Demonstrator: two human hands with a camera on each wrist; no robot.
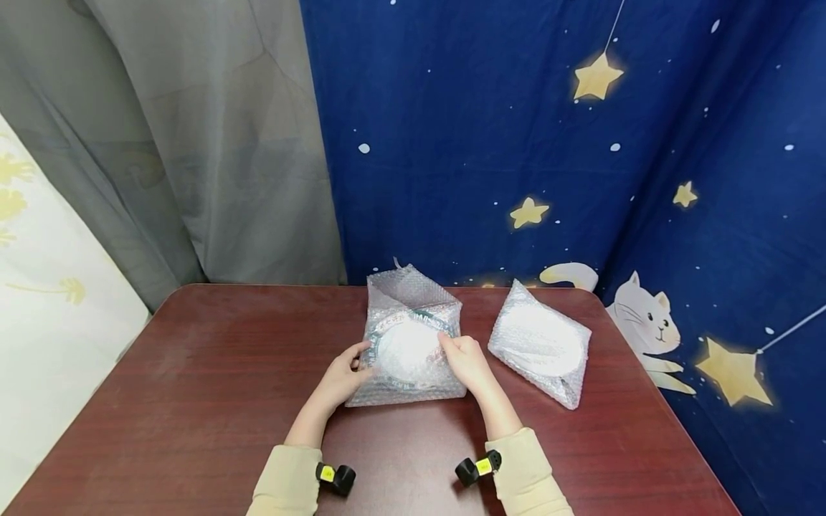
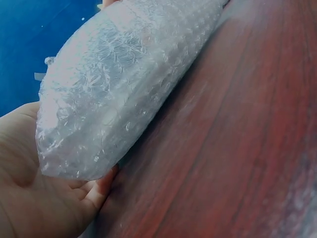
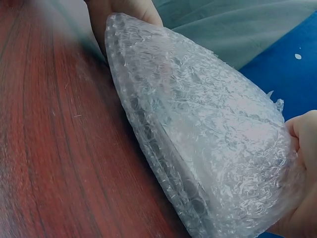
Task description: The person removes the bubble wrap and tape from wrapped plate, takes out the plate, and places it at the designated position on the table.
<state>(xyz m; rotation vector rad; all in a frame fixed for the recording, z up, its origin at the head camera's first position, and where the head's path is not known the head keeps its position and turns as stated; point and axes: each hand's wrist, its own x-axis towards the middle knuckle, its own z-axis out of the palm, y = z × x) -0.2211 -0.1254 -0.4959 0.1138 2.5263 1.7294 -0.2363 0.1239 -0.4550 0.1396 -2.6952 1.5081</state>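
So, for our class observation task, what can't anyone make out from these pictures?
Head view: the ring of print inside the held packet is unreadable, blurred by bubble wrap and glare.
Head view: details inside the other packet, obscured by wrap and glare.
Left wrist view: part of the left hand, hidden behind the held packet.
Right wrist view: the rest of the right hand, cut off by the right edge.

Middle pouch (image 1: 413, 352) of clear bubble plastic, bumpy and glossy, second pouch (image 1: 539, 345) of same plastic, desk (image 1: 213, 380) with smooth, shiny wood-like surface, blue curtain (image 1: 464, 129) of matt cloth
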